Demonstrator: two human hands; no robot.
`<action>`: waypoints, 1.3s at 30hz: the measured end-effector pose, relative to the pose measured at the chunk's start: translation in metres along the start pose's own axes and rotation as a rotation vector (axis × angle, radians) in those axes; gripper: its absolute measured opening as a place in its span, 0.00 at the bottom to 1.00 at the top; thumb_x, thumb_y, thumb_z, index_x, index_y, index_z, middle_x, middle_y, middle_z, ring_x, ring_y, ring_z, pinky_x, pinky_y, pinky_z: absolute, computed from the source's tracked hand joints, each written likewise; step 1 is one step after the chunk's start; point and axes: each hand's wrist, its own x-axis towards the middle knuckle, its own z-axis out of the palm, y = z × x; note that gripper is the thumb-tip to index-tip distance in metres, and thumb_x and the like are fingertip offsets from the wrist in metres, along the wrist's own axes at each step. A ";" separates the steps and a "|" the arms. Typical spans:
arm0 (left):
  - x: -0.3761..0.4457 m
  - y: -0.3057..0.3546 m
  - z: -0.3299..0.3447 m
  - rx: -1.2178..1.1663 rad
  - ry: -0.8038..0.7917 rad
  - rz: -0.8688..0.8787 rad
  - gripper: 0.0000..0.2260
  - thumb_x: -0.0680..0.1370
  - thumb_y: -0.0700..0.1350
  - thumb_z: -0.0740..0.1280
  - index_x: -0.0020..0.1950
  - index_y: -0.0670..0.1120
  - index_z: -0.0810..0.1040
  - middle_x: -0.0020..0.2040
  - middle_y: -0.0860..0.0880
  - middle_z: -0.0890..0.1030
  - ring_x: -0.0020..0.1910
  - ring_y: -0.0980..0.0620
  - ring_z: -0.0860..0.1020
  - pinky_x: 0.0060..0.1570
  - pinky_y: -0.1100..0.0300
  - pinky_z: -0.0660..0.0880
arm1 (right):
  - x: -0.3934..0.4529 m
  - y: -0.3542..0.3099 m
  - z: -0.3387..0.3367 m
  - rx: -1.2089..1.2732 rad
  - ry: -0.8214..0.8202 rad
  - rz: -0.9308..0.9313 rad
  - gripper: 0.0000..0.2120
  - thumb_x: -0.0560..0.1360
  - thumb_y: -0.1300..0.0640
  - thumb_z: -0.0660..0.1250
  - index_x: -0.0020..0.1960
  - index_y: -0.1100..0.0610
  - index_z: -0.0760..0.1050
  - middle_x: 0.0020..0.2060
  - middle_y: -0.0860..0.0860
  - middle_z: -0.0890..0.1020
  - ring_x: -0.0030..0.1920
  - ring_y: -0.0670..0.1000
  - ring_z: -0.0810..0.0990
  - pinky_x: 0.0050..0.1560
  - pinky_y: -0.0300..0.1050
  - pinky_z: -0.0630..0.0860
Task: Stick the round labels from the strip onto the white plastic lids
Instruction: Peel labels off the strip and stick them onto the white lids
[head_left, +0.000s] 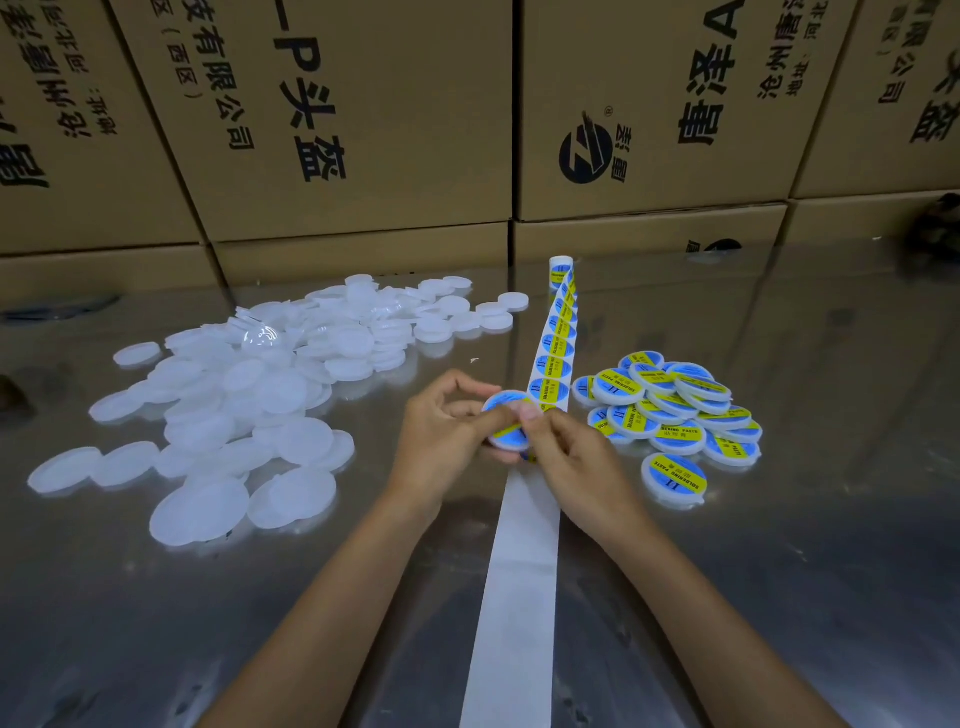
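Hands meet mid-frame in the head view, over the shiny desk (779, 597). Our left hand (441, 436) grips a white lid (506, 423) w/ a blue-yellow round label on it; right hand (566, 457) pinches the same lid, thumb pressing the label's top. The label strip (553, 364) runs from a small roll (561, 270) at the back toward us, bare backing paper (519, 597) nearer. Unlabelled lids (249, 395) lie heaped to the left, labelled lids (675, 410) piled right. Cardboard boxes (363, 130) w/ printed text stand behind.
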 end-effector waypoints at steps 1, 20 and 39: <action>0.001 -0.001 -0.001 -0.003 0.024 0.006 0.10 0.74 0.38 0.76 0.48 0.37 0.77 0.41 0.43 0.87 0.33 0.44 0.85 0.31 0.56 0.82 | -0.001 -0.001 0.001 -0.027 -0.022 -0.011 0.25 0.80 0.44 0.63 0.39 0.67 0.72 0.30 0.56 0.71 0.33 0.46 0.67 0.35 0.43 0.65; 0.003 -0.007 -0.003 0.182 -0.099 -0.089 0.15 0.81 0.34 0.63 0.60 0.50 0.79 0.51 0.49 0.87 0.45 0.48 0.85 0.43 0.60 0.82 | 0.032 0.012 -0.037 0.989 0.344 0.556 0.14 0.84 0.51 0.56 0.46 0.58 0.73 0.32 0.51 0.70 0.31 0.46 0.66 0.32 0.36 0.68; 0.010 0.020 -0.114 1.405 0.508 -0.391 0.18 0.78 0.49 0.69 0.63 0.40 0.74 0.67 0.36 0.71 0.69 0.37 0.65 0.63 0.48 0.68 | 0.028 0.008 -0.022 0.656 0.188 0.422 0.13 0.82 0.61 0.57 0.43 0.62 0.76 0.27 0.53 0.70 0.26 0.48 0.65 0.25 0.41 0.65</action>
